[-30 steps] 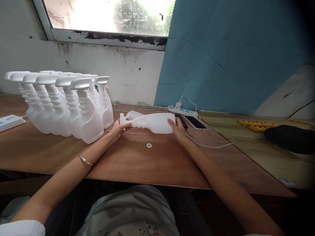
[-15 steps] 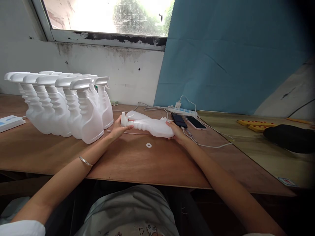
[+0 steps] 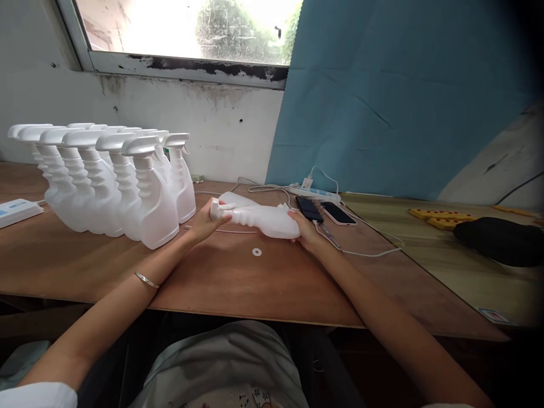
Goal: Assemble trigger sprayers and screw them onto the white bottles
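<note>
A white plastic spray bottle (image 3: 272, 220) lies sideways between my hands, its neck to the left and its base to the right. My left hand (image 3: 207, 220) is closed around the white trigger sprayer (image 3: 216, 209) at the neck. Around the base, the fingers of my right hand (image 3: 306, 229) grip the bottle. Behind it shows another white rounded shape (image 3: 236, 198), perhaps a second bottle lying down, mostly hidden. On the table just in front lies a small white ring (image 3: 256, 252).
Several upright white spray bottles (image 3: 157, 209) stand grouped on the left. Two phones (image 3: 309, 208) and white cables lie near my right hand, with a power strip (image 3: 318, 194) behind. Another power strip (image 3: 19, 212) is at far left. A black object (image 3: 497, 241) lies far right.
The trigger sprayer has turned about the bottle's neck, with my left hand's fingers shifting over it. My right hand and the bottle have stayed almost in place.
</note>
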`<action>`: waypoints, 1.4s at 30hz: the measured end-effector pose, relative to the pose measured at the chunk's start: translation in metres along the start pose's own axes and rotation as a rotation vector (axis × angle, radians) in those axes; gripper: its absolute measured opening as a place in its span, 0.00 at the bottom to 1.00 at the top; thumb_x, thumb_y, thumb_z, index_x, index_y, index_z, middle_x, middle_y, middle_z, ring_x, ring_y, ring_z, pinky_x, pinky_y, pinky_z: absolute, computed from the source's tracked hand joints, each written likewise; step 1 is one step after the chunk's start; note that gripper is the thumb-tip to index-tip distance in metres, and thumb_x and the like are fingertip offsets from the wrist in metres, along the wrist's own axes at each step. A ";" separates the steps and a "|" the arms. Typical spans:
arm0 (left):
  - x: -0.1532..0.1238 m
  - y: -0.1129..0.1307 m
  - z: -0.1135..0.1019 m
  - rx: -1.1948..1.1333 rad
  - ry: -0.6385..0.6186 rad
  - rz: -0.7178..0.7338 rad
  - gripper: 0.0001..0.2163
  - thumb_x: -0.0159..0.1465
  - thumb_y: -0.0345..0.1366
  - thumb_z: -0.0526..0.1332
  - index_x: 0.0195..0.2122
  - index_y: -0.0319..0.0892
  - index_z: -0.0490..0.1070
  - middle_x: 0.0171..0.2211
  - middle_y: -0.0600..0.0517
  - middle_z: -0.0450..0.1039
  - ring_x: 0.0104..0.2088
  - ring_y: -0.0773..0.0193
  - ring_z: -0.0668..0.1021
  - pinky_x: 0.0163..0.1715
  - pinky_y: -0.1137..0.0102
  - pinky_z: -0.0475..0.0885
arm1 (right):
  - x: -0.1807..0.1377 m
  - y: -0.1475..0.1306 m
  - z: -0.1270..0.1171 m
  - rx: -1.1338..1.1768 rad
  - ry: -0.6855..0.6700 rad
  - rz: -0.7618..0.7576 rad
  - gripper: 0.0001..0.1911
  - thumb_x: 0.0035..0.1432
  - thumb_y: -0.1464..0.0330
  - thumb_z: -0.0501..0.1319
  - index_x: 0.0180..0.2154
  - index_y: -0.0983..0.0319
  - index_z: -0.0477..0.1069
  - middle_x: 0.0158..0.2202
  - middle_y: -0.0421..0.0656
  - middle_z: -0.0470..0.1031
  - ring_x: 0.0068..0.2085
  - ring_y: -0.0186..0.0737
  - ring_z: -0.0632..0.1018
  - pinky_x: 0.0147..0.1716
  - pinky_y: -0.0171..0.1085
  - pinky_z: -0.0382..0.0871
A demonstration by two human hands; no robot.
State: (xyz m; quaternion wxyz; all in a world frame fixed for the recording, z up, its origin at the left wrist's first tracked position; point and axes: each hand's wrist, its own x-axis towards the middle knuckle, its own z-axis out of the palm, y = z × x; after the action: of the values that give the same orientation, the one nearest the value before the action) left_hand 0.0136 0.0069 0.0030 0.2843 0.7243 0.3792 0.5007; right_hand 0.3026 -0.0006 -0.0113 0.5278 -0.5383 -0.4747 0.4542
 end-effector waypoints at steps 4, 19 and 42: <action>0.002 -0.002 0.002 -0.142 -0.006 -0.112 0.19 0.53 0.47 0.61 0.40 0.38 0.66 0.35 0.49 0.72 0.36 0.60 0.74 0.37 0.65 0.70 | -0.003 -0.001 0.001 -0.080 0.108 -0.249 0.22 0.51 0.56 0.55 0.47 0.56 0.61 0.34 0.41 0.70 0.23 0.33 0.70 0.11 0.28 0.58; 0.005 -0.004 0.000 -0.567 -0.056 -0.471 0.18 0.52 0.47 0.63 0.34 0.35 0.71 0.27 0.46 0.75 0.25 0.61 0.77 0.29 0.66 0.75 | -0.029 -0.013 0.007 -0.344 0.251 -0.787 0.22 0.55 0.55 0.52 0.50 0.56 0.58 0.52 0.46 0.63 0.50 0.43 0.67 0.50 0.42 0.61; -0.006 0.015 0.005 -0.335 0.053 -0.071 0.29 0.47 0.38 0.67 0.51 0.41 0.64 0.35 0.50 0.73 0.30 0.66 0.73 0.27 0.72 0.70 | -0.005 0.011 0.017 0.000 -0.061 -0.138 0.21 0.50 0.54 0.53 0.46 0.54 0.58 0.40 0.41 0.69 0.27 0.34 0.72 0.13 0.30 0.65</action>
State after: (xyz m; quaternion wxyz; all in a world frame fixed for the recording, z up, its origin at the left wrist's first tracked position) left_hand 0.0213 -0.0063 0.0102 0.4082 0.6395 0.3232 0.5656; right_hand 0.2851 -0.0035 -0.0225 0.5431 -0.4903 -0.5266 0.4327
